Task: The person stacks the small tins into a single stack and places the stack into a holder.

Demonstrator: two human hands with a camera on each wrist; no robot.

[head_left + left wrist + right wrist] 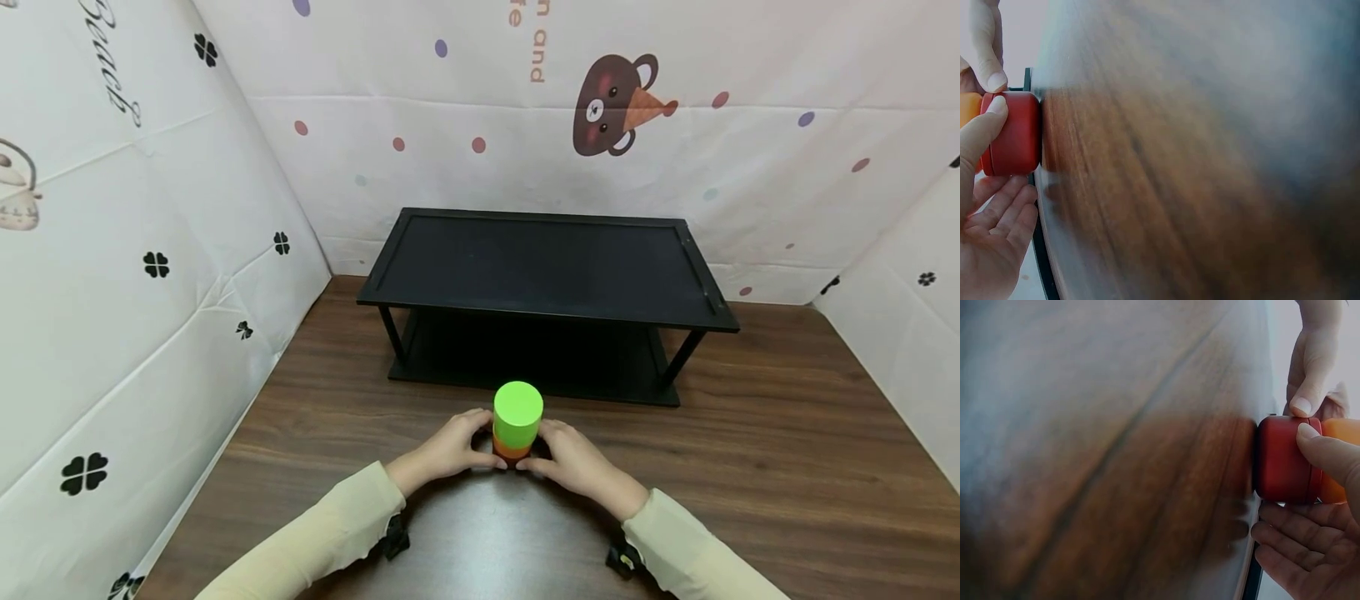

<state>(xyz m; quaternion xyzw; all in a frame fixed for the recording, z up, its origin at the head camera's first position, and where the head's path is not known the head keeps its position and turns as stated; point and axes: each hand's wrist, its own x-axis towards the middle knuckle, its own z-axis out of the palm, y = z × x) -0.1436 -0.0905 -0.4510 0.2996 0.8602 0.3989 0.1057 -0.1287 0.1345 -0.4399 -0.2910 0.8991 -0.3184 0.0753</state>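
Squeezing evenly with your left hand (452,448) and right hand (577,460) should best steady the upright stack (517,432) between them. Both grasp the red cylinder (1282,459) half open, thumbs nearest you, beneath the orange cylinder (512,451) and green cylinder (517,407); beyond your hands stands the black two-tier shelf (540,262).
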